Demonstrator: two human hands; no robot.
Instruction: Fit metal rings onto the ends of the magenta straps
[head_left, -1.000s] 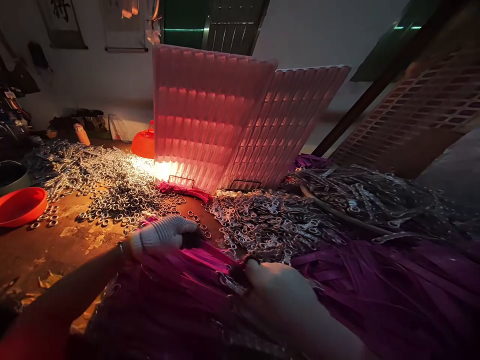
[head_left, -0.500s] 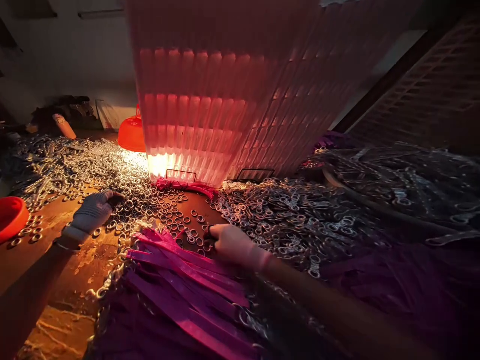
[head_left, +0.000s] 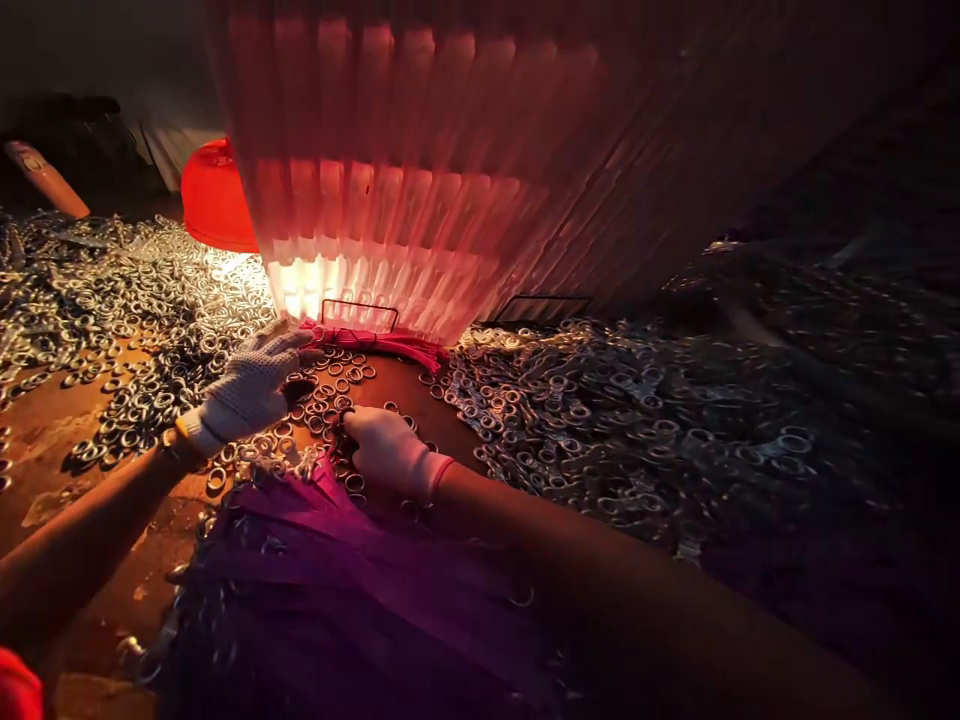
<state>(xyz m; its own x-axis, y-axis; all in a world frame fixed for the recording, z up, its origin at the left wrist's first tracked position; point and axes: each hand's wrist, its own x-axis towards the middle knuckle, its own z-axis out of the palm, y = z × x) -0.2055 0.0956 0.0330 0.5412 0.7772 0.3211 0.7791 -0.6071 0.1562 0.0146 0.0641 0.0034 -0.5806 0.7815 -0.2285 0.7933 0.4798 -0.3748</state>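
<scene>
My left hand (head_left: 251, 385), in a white knitted glove with a dotted back, reaches over loose metal rings (head_left: 330, 400) near the foot of a ribbed translucent panel (head_left: 360, 230). Its fingers are stretched out and apart, with a dark thumb area below. My right hand (head_left: 394, 450), gloved too, lies just to the right with its fingers closed. Dark fingertips and shadow hide what they hold, if anything. Below both hands spreads a bundle of purple strips (head_left: 352, 570), its upper end edged with metal rings. A thin pink bundle (head_left: 382, 342) lies along the panel's foot.
A lit red lamp (head_left: 217, 200) hangs left of the panel over a heap of metal rings (head_left: 142, 290). Another heap of metal pieces (head_left: 570, 400) lies right. A pinkish cylinder (head_left: 46, 180) leans at back left. Part of a red object (head_left: 19, 685) shows at lower left.
My left hand has moved right and its fingers have spread. My right hand has shifted left and slightly up, closer to the left one. The view has moved nearer the panel.
</scene>
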